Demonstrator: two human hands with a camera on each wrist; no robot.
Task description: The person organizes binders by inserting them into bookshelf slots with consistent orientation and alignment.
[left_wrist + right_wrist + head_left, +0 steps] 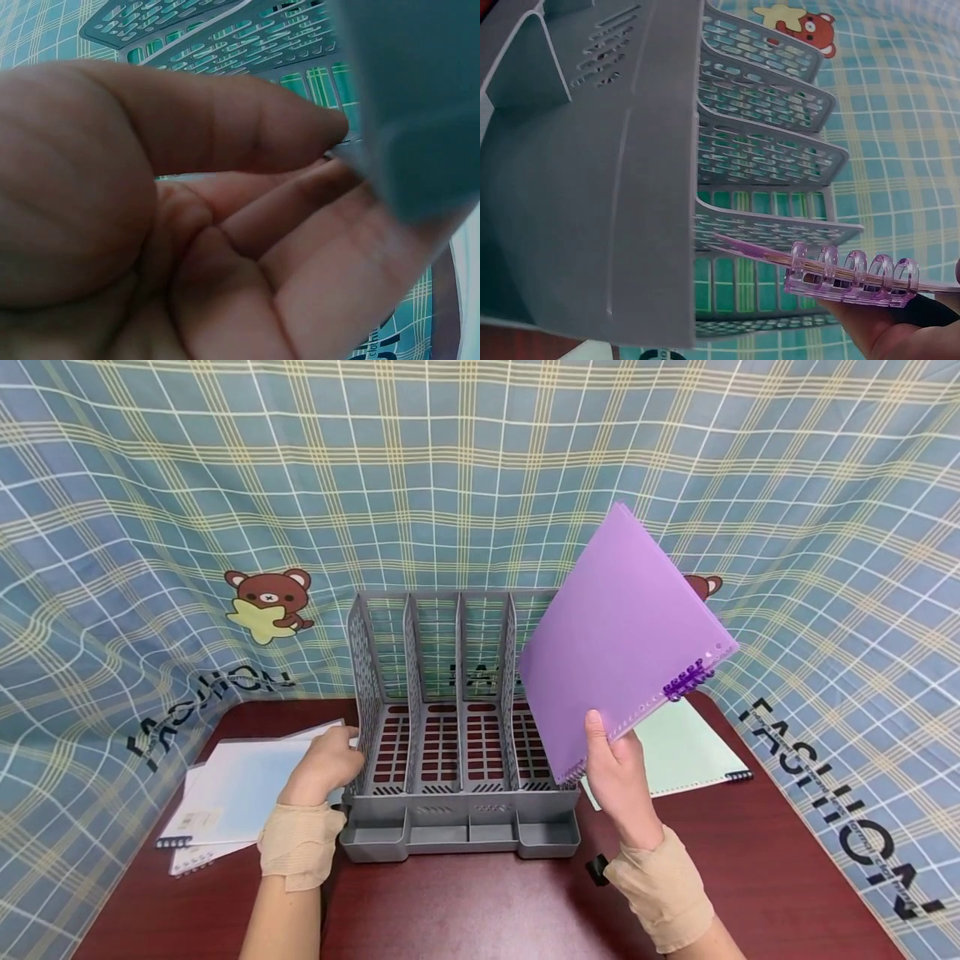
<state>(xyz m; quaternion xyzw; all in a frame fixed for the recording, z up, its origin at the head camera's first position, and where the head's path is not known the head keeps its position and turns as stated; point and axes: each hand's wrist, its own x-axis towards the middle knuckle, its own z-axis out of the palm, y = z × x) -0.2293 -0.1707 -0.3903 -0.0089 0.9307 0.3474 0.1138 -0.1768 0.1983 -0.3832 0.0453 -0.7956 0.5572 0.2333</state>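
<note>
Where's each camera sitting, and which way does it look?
Head: on the head, facing forward and down at the gray rack; left hand, right hand and forearms show.
Left wrist: worn there, facing that hand's thumb and fingers at the rack's edge.
Right wrist: worn there, facing the rack and purple notebook; part of that hand shows.
Head and right wrist both show rack and notebook.

From in front of the rack, your head view is looking down; both wrist views are sharing it, closer.
</note>
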